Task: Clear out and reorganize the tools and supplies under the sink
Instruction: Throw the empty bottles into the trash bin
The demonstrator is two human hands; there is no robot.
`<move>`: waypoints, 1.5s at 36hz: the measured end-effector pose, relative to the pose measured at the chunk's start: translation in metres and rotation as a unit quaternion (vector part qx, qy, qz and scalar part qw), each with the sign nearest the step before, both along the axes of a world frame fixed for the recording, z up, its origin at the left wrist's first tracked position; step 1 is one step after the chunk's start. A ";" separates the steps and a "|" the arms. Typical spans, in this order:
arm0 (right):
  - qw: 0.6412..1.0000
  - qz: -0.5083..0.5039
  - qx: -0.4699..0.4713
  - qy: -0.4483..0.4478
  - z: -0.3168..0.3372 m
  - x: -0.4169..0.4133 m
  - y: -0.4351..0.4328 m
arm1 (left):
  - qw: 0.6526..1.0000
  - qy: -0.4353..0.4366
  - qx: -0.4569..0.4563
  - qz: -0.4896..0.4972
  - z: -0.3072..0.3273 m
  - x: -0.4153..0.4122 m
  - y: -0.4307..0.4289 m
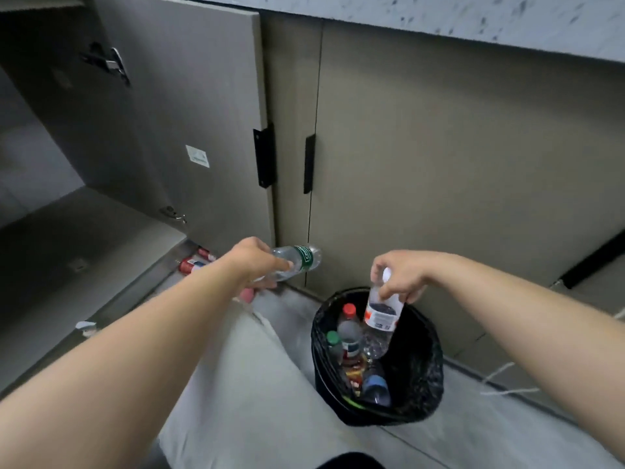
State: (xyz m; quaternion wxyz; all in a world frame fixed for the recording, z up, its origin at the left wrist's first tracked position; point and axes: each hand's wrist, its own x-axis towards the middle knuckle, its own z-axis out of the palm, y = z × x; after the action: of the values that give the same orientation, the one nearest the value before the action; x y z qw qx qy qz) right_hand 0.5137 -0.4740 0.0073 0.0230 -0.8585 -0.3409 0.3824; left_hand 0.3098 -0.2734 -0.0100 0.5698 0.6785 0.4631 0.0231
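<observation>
My left hand [257, 262] grips a clear plastic bottle with a green label [299, 260], held sideways just in front of the closed cabinet door. My right hand [400, 275] holds a clear bottle with a white and red label [380, 316] by its capped end, hanging bottom down over a bin lined with a black bag [422, 367]. Inside the bin lie several empty bottles, among them a red-capped one [349, 324] and a green-capped one [333, 340].
The left cabinet door [189, 130] stands open, showing the dim cabinet floor [67, 248]. Red-labelled bottles [191, 265] lie on the floor at the cabinet's edge. The right cabinet door [456, 164] is shut. A white cord [500, 380] trails on the floor at the right.
</observation>
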 end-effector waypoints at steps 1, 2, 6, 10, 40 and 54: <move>1.000 -0.002 -0.005 -0.005 -0.012 -0.001 -0.007 | 1.000 -0.003 -0.007 0.004 -0.003 0.005 -0.006; 1.000 -0.004 -0.007 -0.011 -0.025 -0.002 -0.012 | 1.000 -0.007 -0.014 0.010 -0.006 0.008 -0.011; 0.998 -0.026 0.014 -0.059 -0.074 -0.005 -0.030 | 0.999 -0.027 -0.034 0.021 -0.016 0.013 -0.022; 0.992 -0.054 0.037 -0.110 -0.114 -0.005 -0.044 | 0.999 -0.044 -0.012 0.021 -0.018 0.011 -0.020; 0.877 -0.016 0.477 -0.061 -0.003 -0.033 0.021 | 0.964 -0.230 0.076 -0.112 -0.013 0.028 -0.041; 0.925 0.019 0.345 -0.161 -0.012 -0.029 -0.019 | 0.953 -0.132 0.139 -0.235 -0.008 0.028 -0.058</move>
State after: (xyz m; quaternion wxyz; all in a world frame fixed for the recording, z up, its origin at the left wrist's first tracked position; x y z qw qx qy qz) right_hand 0.4844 -0.4927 -0.0047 0.2554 -0.8410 -0.4667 0.0986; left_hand 0.3381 -0.3317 -0.0185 0.5150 0.8315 0.2037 0.0424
